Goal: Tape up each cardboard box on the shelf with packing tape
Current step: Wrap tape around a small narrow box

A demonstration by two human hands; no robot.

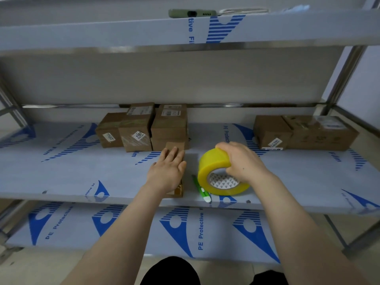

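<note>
Left hand [167,171] is resting spread on a small box [174,145], right hand [242,161] gripping the tape roll [211,163], green pen [200,189] lying between, boxes [144,128] crowding behind, shelf [72,171] lying open at frame left.

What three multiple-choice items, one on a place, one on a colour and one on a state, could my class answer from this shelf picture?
1. Where does the green tool lie?
A. On the floor.
B. Between the small box and the tape roll.
C. Inside a drawer.

2. What colour is the tape roll?
A. Yellow.
B. Red.
C. Black.

3. How is the left hand?
A. Gripping the tape roll.
B. Flat on the small box, fingers straight.
C. Curled into a fist in the air.

Answers:
1 B: it lies on the shelf with the box on one side and the roll on the other.
2 A: the roll that the right hand grips is plainly yellow.
3 B: its palm rests on the box top.
</note>
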